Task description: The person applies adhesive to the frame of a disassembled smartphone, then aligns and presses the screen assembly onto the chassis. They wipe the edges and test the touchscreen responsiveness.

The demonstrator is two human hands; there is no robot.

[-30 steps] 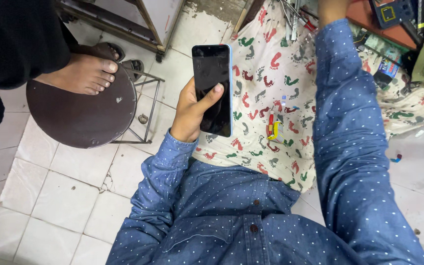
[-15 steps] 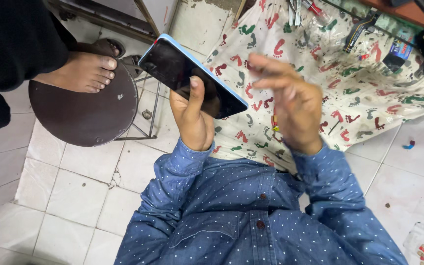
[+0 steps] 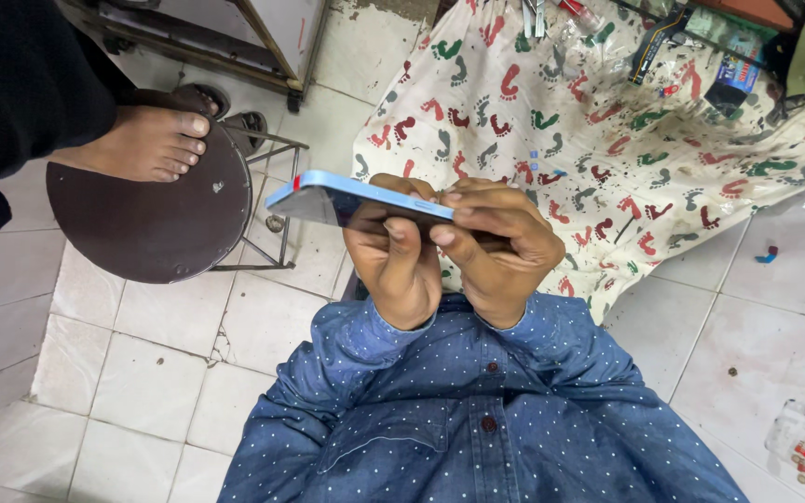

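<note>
Both hands, left hand (image 3: 393,265) and right hand (image 3: 500,247), pinch a blue phone (image 3: 351,197); round stool (image 3: 156,219) at nine o'clock, footprint-patterned cloth (image 3: 607,121) at one.

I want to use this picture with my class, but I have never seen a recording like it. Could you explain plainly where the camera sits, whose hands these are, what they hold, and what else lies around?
The camera is worn on a person's head and looks straight down, so you see that person's own blue dotted shirt at the bottom and both bare hands above it. The left hand and the right hand together hold a light blue phone, turned almost edge-on to the camera, with both grips closed on its right end. Beyond the hands, a white cloth printed with coloured footprints is spread out, with small tools and packets along its far edge. To the left stands a round dark stool on the tiled floor; another person's bare foot rests on it.
</note>
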